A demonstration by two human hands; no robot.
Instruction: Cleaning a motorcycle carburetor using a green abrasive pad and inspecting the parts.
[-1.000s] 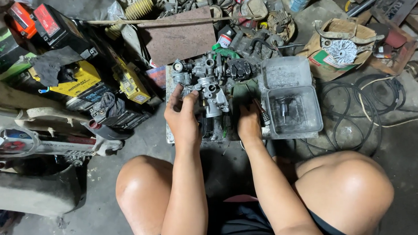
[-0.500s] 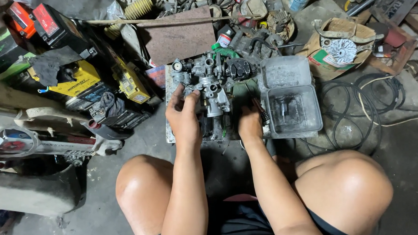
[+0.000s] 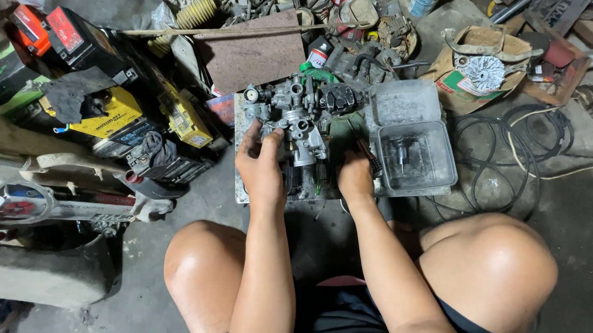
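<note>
Here: left hand (image 3: pixel 260 165) curled around a grey metal carburetor (image 3: pixel 295 124), gripping its left side. Right hand (image 3: pixel 354 177) closed on a dark-handled tool (image 3: pixel 370 159). Both over a grimy board (image 3: pixel 240 184); clear plastic box (image 3: pixel 412 141) just right.

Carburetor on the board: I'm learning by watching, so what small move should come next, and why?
Probably bring the right hand across to the carburetor. The left hand already rests on its lower body, while the right sits apart on a dark-handled tool beside the clear plastic box.
</note>
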